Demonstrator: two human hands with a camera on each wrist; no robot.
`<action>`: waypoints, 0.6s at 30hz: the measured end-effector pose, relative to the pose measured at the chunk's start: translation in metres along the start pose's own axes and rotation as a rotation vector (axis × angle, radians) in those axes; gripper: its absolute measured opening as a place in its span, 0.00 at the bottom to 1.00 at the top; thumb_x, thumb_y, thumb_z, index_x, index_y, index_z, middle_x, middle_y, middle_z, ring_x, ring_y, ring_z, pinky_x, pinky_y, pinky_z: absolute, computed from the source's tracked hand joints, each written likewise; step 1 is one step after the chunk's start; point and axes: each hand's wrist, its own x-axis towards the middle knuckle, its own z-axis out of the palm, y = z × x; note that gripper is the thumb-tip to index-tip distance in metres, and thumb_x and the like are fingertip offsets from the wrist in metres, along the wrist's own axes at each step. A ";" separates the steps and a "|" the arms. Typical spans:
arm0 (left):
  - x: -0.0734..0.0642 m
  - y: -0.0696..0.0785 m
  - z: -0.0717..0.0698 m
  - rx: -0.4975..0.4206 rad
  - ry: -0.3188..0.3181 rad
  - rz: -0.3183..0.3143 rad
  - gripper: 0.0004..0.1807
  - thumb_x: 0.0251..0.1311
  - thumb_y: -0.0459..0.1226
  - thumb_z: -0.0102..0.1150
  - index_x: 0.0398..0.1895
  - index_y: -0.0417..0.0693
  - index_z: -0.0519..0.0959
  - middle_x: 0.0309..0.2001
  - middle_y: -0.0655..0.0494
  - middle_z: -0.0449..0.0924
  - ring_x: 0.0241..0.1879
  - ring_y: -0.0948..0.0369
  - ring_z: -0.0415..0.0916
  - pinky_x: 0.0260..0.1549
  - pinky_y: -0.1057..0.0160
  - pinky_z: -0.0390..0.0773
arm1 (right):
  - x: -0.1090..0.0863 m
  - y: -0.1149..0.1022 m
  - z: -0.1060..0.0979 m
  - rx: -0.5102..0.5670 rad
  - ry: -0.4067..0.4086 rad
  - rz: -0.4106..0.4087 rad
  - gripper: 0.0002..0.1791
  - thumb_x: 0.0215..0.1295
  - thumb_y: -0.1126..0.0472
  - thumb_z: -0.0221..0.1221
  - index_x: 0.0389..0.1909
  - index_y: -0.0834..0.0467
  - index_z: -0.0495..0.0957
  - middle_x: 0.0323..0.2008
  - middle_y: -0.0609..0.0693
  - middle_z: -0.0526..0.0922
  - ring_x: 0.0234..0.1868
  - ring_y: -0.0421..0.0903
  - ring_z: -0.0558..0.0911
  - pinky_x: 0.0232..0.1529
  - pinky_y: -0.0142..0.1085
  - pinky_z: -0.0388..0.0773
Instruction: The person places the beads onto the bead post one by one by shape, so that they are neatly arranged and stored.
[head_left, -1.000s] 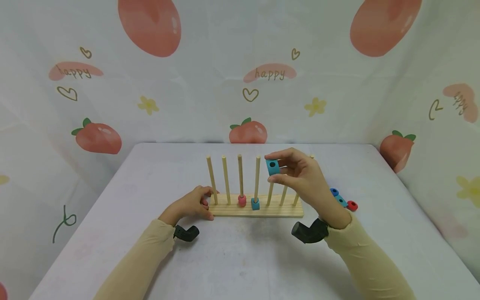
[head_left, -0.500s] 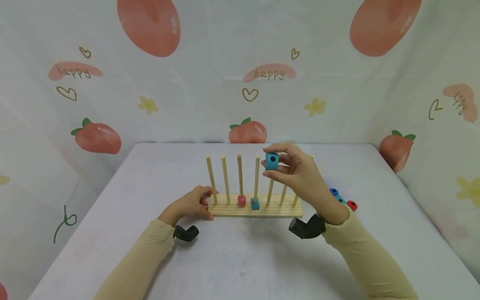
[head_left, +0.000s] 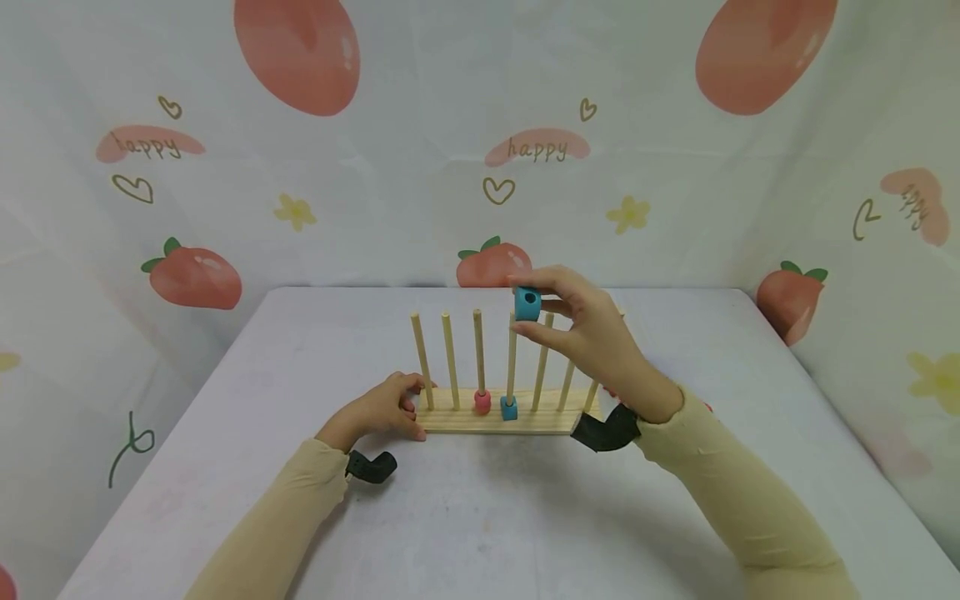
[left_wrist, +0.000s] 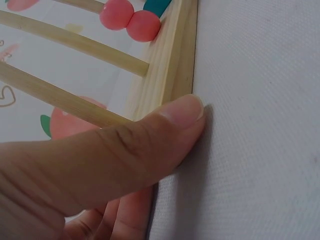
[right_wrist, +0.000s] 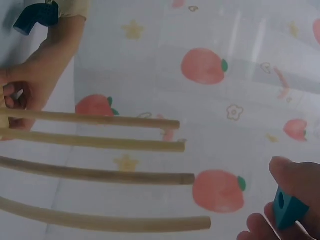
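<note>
Teal-blue block (head_left: 527, 310) — flat-faced, dark round hole — is pinched in fingers of right hand (head_left: 592, 329), while left hand (head_left: 381, 408) grips end of pale wooden peg rack (head_left: 457, 422).

Booth: fruit-print cloth (head_left: 405, 167), pale table (head_left: 465, 525)

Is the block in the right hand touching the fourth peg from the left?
Apart: the right wrist view shows a clear gap between the held block and the fourth peg.

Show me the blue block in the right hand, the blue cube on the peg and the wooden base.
Blue block (head_left: 527, 310): head view, lower front face.
Blue cube (head_left: 509, 410): head view, front face.
Wooden base (head_left: 457, 422): head view, bare top.
</note>
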 end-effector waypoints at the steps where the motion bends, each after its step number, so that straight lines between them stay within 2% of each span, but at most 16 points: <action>1: 0.000 0.000 0.000 0.004 0.002 -0.004 0.43 0.36 0.32 0.80 0.59 0.38 0.69 0.51 0.44 0.64 0.40 0.57 0.67 0.39 0.62 0.70 | 0.002 0.002 -0.001 -0.019 -0.001 -0.010 0.27 0.50 0.76 0.68 0.54 0.67 0.75 0.45 0.56 0.78 0.45 0.42 0.79 0.51 0.33 0.77; 4: 0.001 0.000 0.000 0.015 0.003 -0.009 0.44 0.36 0.32 0.80 0.60 0.37 0.68 0.51 0.44 0.65 0.41 0.57 0.67 0.39 0.63 0.70 | 0.008 0.007 -0.003 -0.077 -0.010 -0.001 0.26 0.50 0.74 0.68 0.53 0.67 0.75 0.47 0.56 0.79 0.48 0.44 0.81 0.53 0.31 0.76; 9: 0.001 -0.001 0.000 0.014 0.005 -0.006 0.43 0.36 0.32 0.80 0.60 0.38 0.68 0.51 0.44 0.65 0.41 0.57 0.67 0.39 0.63 0.70 | 0.013 0.013 -0.006 -0.130 -0.051 0.083 0.28 0.51 0.69 0.70 0.55 0.63 0.75 0.51 0.55 0.80 0.52 0.48 0.82 0.55 0.28 0.74; 14: 0.001 0.000 0.000 0.027 0.001 0.018 0.40 0.36 0.32 0.80 0.57 0.42 0.71 0.49 0.45 0.64 0.39 0.57 0.65 0.38 0.62 0.68 | 0.015 0.015 -0.008 -0.132 -0.084 0.122 0.27 0.52 0.67 0.70 0.55 0.62 0.76 0.50 0.54 0.80 0.51 0.48 0.82 0.54 0.30 0.75; 18: 0.000 0.001 -0.001 0.024 0.002 0.024 0.39 0.36 0.32 0.80 0.55 0.40 0.71 0.49 0.45 0.65 0.39 0.57 0.66 0.38 0.62 0.68 | 0.016 0.017 -0.008 -0.140 -0.108 0.137 0.24 0.52 0.66 0.70 0.52 0.61 0.77 0.48 0.52 0.81 0.49 0.47 0.81 0.53 0.30 0.76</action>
